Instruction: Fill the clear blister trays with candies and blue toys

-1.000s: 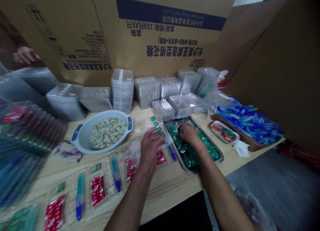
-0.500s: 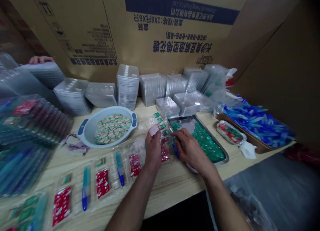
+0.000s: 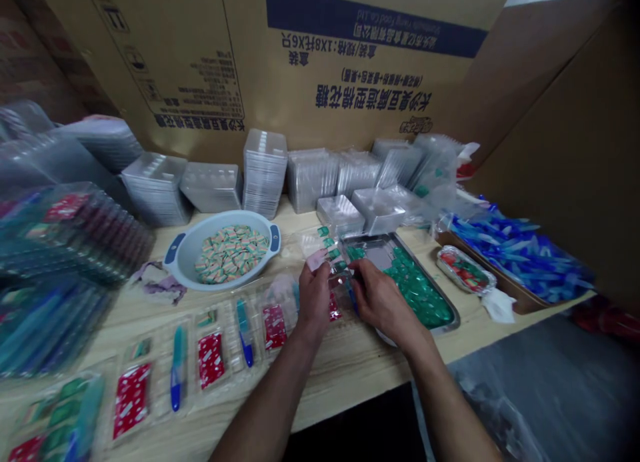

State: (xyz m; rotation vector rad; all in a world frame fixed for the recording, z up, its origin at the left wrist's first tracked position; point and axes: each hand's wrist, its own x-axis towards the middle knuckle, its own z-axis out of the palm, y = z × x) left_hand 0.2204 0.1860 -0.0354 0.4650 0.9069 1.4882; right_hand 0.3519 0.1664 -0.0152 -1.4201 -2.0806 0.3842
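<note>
My left hand (image 3: pixel 314 298) rests on a clear plastic blister tray (image 3: pixel 327 262) that holds small green packets, a red packet and a blue-tipped pen; its fingers curl over the tray. My right hand (image 3: pixel 379 298) is beside it, fingers pinched at the tray's right edge, and what they grip is hidden. Just right of that hand a metal tray (image 3: pixel 437 289) is filled with green wrapped sweets (image 3: pixel 417 290).
A grey-blue basin (image 3: pixel 186 254) of striped sweets stands to the left. Filled blister trays (image 3: pixel 210 355) lie in a row along the wooden table's front. Stacks of empty clear trays (image 3: pixel 264 172) line the cardboard wall. At right are a box of blue pens (image 3: pixel 520 255) and a foil dish (image 3: pixel 465 270).
My right hand left the metal tray of green sweets and came over to the blister tray beside my left hand. The camera view has shifted slightly.
</note>
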